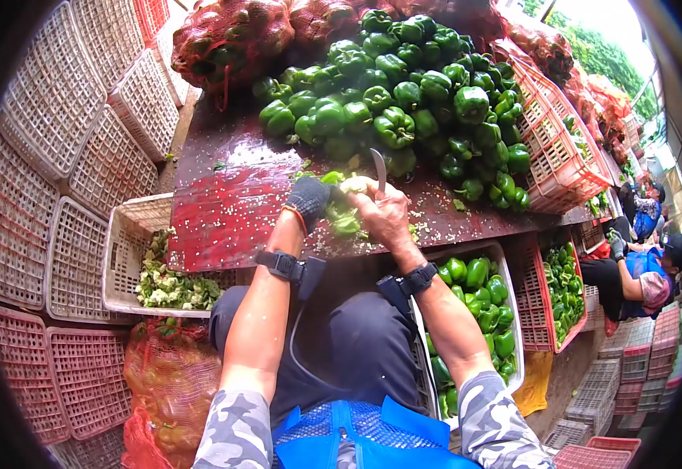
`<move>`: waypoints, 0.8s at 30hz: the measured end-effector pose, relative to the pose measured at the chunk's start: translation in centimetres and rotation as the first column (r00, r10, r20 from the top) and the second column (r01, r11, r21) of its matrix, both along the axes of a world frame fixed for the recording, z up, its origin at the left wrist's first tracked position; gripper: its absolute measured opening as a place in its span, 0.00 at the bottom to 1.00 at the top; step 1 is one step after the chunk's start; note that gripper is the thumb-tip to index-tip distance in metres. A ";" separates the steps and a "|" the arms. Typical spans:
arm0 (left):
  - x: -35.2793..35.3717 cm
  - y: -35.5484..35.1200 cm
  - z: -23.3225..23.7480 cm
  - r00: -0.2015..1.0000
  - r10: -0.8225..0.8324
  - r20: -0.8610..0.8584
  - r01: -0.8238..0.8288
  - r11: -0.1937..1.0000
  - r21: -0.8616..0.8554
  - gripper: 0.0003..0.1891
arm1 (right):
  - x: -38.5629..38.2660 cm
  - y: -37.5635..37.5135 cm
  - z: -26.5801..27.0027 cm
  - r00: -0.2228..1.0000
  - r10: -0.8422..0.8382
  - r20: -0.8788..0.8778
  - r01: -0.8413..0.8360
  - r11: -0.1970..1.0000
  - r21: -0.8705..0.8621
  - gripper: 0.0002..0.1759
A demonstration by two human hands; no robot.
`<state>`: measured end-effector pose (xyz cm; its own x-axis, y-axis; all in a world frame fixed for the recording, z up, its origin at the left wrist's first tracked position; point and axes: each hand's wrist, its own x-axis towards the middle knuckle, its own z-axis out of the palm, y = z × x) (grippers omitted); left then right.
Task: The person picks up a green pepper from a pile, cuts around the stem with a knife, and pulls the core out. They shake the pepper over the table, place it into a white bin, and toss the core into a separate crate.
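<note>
Over the near part of the dark red table (223,205), my gloved left hand (310,198) is closed on a cut piece of green pepper (344,214). Bare and closed too, my right hand (384,209) holds a small curved knife (379,166), its blade pointing up and away from me. The fingers of my right hand are close to the pepper piece, where a pale core part shows. Beyond both hands lies a large heap of whole green peppers (395,125). White seeds are scattered over the tabletop.
A white crate of pepper cores (139,211) stands at the left, a white crate of peppers (519,344) at the right of my knees. Red crates (545,344) and stacked crates (83,211) stand around. At the far right sits another person (644,270).
</note>
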<state>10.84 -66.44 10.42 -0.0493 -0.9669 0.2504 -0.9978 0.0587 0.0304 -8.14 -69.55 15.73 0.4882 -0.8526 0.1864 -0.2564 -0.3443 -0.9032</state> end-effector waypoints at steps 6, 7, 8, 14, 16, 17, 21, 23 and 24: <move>1.2 -2.8 -5.6 0.851 0.064 -0.521 -0.004 0.993 0.116 0.08 | 0.3 -2.4 -1.4 0.988 -0.136 -0.066 0.086 0.863 -0.499 0.09; 1.4 -2.5 -5.2 0.949 -0.004 -0.315 0.027 0.997 0.070 0.08 | 0.3 -2.6 -1.2 0.995 -0.083 0.058 0.097 0.949 -0.299 0.10; 1.9 -2.3 -4.6 0.995 -0.060 -0.085 0.063 0.998 0.028 0.09 | 0.1 -2.8 -0.8 0.997 -0.005 0.075 0.010 0.998 -0.056 0.10; 1.8 1.7 5.3 0.809 0.439 -0.390 -0.334 0.890 0.310 0.19 | -1.9 -3.6 -0.3 0.970 0.013 0.242 -0.158 0.792 0.589 0.17; 3.2 2.7 5.4 0.844 0.435 -0.314 -0.347 0.889 0.299 0.21 | -1.7 -3.2 -0.2 0.973 0.044 0.228 -0.178 0.771 0.612 0.18; 3.7 3.4 5.1 0.855 0.431 -0.288 -0.363 0.895 0.261 0.20 | -1.7 -3.2 0.1 0.974 0.072 0.214 -0.194 0.754 0.627 0.19; 4.9 6.5 3.2 0.891 0.413 -0.188 -0.395 0.910 0.125 0.19 | 0.4 -3.2 -0.9 0.976 0.220 0.002 -0.213 0.943 0.254 0.25; 5.0 7.5 2.1 0.906 0.403 -0.128 -0.399 0.915 0.053 0.18 | 0.6 -2.9 0.4 0.982 0.185 -0.025 -0.179 0.971 0.160 0.30; 5.0 8.1 1.6 0.913 0.398 -0.092 -0.398 0.917 0.013 0.18 | 0.3 -3.5 0.1 0.979 0.115 -0.171 -0.130 0.988 -0.078 0.33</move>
<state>15.89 -58.36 11.99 0.3625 -0.9001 0.2415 -0.9315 -0.3421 0.1232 -7.87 -73.10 15.80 0.6180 -0.7684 0.1662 -0.3509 -0.4587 -0.8164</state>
